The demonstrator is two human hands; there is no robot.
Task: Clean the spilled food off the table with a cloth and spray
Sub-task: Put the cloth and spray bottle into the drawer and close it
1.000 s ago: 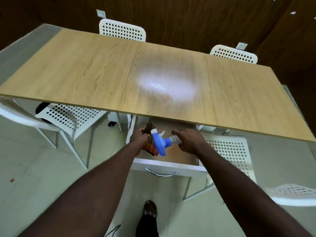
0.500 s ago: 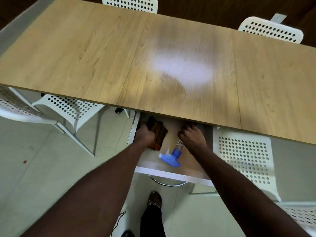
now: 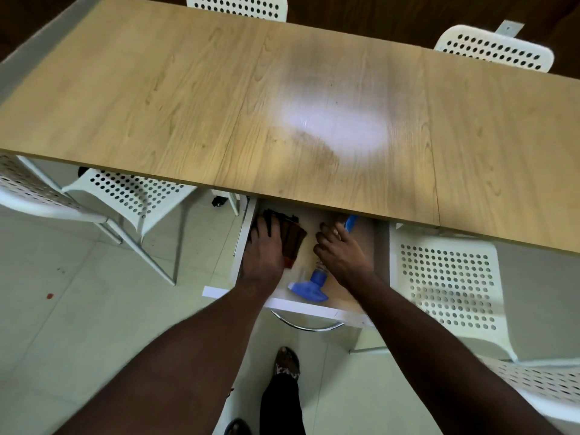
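Observation:
A white drawer stands pulled out from under the near edge of the wooden table. Inside it on the left lies a brown cloth. My left hand rests flat on the cloth with its fingers spread. A spray bottle lies on the drawer floor, its blue trigger head toward the drawer front. My right hand covers the bottle's clear body with fingers curled over it. A pale wet-looking sheen shows on the table's middle.
White perforated chairs stand at the near left and near right, and two more at the far side. A metal handle hangs from the drawer front. My shoe stands on the tiled floor below.
Both hands went from holding the cloth and bottle above the drawer to down inside it. The bottle now lies flat, and my left fingers have spread over the cloth.

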